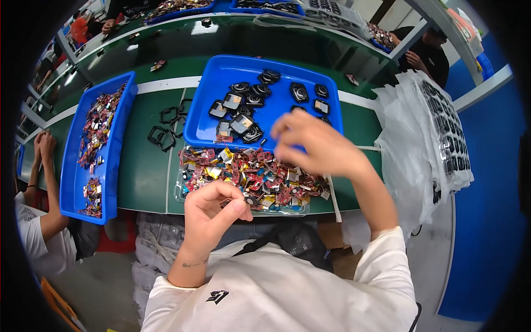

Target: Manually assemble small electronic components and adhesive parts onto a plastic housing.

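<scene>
My left hand [209,213] is closed in a pinch above the near edge of a clear plastic tray [180,191]. A small dark part with a round black end [251,200] pokes out at its fingertips; the rest is hidden. Heaped in that tray are small red circuit boards [257,174] with wires and yellow and silver pieces. My right hand [312,145], blurred, hovers over the near right edge of a blue tray [202,119], its fingers bent; whether it holds anything cannot be seen. Several black watch-like housings [298,93] lie in the blue tray.
A long blue tray [71,171] of similar boards stands left, beside black frames [160,137] on the green table [145,185]. Stacked plastic trays of black parts [445,122] rise at right. Co-workers' hands [45,145] show at left and far right. Loose boards [158,65] lie farther back.
</scene>
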Motion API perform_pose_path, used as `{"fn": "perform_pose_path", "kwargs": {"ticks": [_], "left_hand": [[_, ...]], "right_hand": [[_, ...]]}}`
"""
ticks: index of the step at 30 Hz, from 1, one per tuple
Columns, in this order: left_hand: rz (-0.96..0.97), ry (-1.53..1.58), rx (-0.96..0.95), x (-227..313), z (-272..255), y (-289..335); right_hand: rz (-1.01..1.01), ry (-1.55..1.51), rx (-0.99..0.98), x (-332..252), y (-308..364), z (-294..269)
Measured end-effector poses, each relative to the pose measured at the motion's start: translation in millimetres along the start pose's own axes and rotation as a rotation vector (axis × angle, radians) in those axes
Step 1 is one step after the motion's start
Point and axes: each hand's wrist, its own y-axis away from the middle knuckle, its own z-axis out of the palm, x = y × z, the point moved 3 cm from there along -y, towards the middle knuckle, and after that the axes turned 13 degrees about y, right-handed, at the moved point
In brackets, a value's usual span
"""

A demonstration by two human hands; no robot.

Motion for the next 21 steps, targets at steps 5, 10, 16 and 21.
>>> {"fn": "perform_pose_path", "kwargs": {"ticks": [5,10,16,21], "left_hand": [[-0.065,0.0,0.007,-5,7,-2],[-0.066,-0.031,-0.003,-7,4,-1],[-0.045,-0.069,0.066,-1,-12,2],[-0.047,-0.068,0.055,-2,-6,-7]], "right_hand": [[-0.085,-0.005,0.142,53,-92,31],[-0.144,0.12,-0.046,56,-122,69],[0.108,0.216,-0.347,37,-78,22],[0.117,0.147,0.196,115,-83,31]]}}
